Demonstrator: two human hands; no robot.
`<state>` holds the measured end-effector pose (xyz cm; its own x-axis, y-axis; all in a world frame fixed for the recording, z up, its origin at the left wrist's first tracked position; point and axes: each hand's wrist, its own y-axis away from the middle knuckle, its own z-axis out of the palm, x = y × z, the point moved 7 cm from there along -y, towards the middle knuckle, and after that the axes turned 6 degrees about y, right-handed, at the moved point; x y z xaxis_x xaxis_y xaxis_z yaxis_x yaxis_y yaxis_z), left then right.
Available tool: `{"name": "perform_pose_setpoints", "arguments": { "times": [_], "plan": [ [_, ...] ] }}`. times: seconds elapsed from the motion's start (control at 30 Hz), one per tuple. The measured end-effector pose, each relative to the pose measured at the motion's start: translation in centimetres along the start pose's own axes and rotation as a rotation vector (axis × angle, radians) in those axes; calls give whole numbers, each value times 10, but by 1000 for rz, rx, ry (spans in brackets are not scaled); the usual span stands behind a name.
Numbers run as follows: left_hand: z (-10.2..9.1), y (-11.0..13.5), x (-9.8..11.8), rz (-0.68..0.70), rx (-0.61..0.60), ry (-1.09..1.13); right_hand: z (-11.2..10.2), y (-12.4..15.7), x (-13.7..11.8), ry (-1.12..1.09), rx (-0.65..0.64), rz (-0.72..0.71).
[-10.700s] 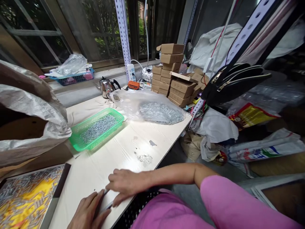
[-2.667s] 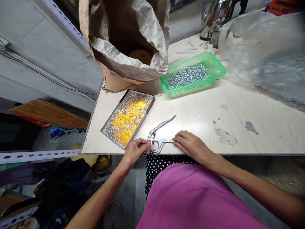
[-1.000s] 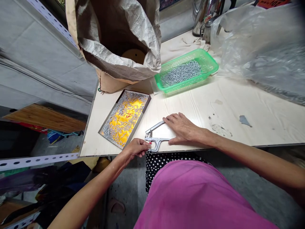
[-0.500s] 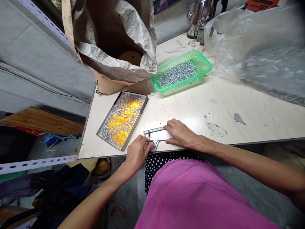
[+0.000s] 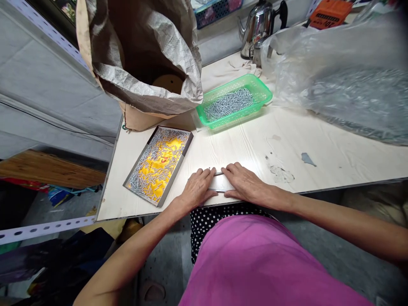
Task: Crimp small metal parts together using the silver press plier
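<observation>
A silver, plier-like hand tool (image 5: 219, 190) with two long handles lies flat near the table's front edge. My left hand (image 5: 196, 188) is closed over its head end and hides most of it. My right hand (image 5: 239, 180) grips the far ends of both handles, thumb on the near one and fingers on the far one. Left of my hands, a shallow tray (image 5: 174, 173) holds many small metal pins (image 5: 138, 180) over a yellow printed bottom. Behind stands a green plastic basket (image 5: 237, 120) with a heap of similar pins.
A large open woven sack (image 5: 140, 91) stands at the back left. On the right lies a big clear plastic bag (image 5: 350, 93). A metal kettle (image 5: 256, 29) and an orange box (image 5: 330, 15) are at the back. The table's front edge touches my body.
My left hand has shifted from beside the tool's head to over it, covering the spring and joint that showed before. My right hand stays on the handles. The view has shifted slightly.
</observation>
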<state>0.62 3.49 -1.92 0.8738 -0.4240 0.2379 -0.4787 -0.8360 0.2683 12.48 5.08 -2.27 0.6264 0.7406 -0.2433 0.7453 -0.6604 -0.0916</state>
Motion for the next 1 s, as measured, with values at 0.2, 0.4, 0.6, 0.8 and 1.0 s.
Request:
{"name": "perform_pose_setpoints", "arguments": {
  "times": [0.2,0.4,0.6,0.8,1.0],
  "plan": [
    [3,-8,-3,-3,35,-10,5,-14,3,38,-1,-52],
    [5,-15,-9,-92,64,8,14,-27,3,51,-40,-101],
    [5,0,-5,-151,183,14,0,-31,18,-12,-46,-122],
    [32,31,33,-81,387,83,1,-42,33,40,-47,-169],
    [51,35,54,26,372,201,5,-69,44,127,-10,-141]
  ]
}}
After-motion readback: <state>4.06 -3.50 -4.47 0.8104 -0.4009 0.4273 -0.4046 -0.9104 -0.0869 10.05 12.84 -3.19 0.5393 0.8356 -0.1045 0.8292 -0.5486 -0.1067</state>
